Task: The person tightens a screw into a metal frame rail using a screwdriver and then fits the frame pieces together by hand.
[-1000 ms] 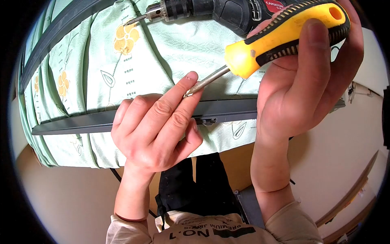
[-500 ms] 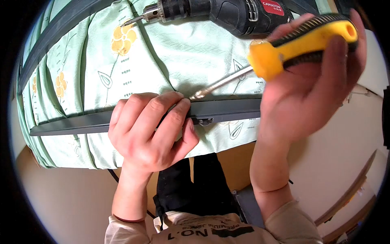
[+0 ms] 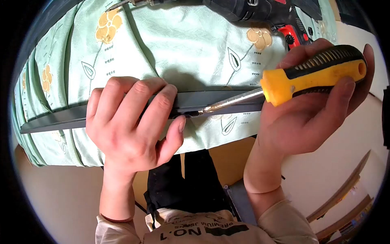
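My left hand (image 3: 132,122) is wrapped over a long dark grey strip (image 3: 227,97) that lies across the green flowered cloth (image 3: 183,53). In my right hand (image 3: 304,118) is a yellow and black screwdriver (image 3: 313,75), its shaft slanting down to the left. The screwdriver's tip meets a small dark fitting (image 3: 189,114) on the strip, just right of my left fingers. Whether the tip sits in a screw is too small to tell.
A black and red power drill (image 3: 252,12) lies on the cloth beyond the strip, its bit pointing left. Another dark curved strip (image 3: 34,38) runs along the far left edge. Below the cloth's near edge are my legs in black trousers (image 3: 183,183).
The screwdriver's tip has come down from my left fingertips to the fitting on the strip. My left index and middle fingers have curled over the strip. The view has shifted slightly.
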{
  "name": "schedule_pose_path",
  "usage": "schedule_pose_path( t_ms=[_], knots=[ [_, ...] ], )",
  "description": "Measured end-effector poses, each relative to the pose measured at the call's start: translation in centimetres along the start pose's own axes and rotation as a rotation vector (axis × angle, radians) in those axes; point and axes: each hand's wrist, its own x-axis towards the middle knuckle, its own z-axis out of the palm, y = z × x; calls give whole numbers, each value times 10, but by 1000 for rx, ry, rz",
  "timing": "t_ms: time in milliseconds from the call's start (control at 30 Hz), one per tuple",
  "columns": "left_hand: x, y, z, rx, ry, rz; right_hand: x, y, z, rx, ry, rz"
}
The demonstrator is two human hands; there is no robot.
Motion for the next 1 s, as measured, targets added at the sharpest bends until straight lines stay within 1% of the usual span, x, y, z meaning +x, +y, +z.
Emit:
schedule_pose_path(
  t_ms=[33, 67, 133, 167, 200, 300, 367, 500, 633, 900, 1000],
  knots=[
    [1, 0, 0, -10, 1, 7, 0, 0, -1, 49, -54, -30],
    [1, 1, 0, -20, 3, 13, 0, -4, 0, 24, 61, 43],
    [1, 0, 3, -14, 5, 8, -1, -3, -2, -1, 172, 118],
    [0, 0, 4, -8, 10, 6, -3, 0, -5, 15, 85, 32],
    [-1, 0, 4, -10, 11, 1, -4, 0, -7, 14, 61, 29],
    [-2, 0, 3, -2, 11, 6, -9, -23, -22, 23, -40, 96],
    [-2, 1, 2, -23, 0, -1, -16, -39, -31, -67, -59, 158],
    [-2, 2, 3, -38, 4, -8, -26, -60, -25, -180, 18, 97],
    [-1, 3, 3, -41, 10, -16, -35, -68, -5, -211, 130, 17],
    [0, 4, 4, -26, 22, -24, -56, -76, 3, -401, 122, -64],
    [-1, 3, 6, -23, 65, 1, -60, -79, 3, -444, 116, -79]
  ],
)
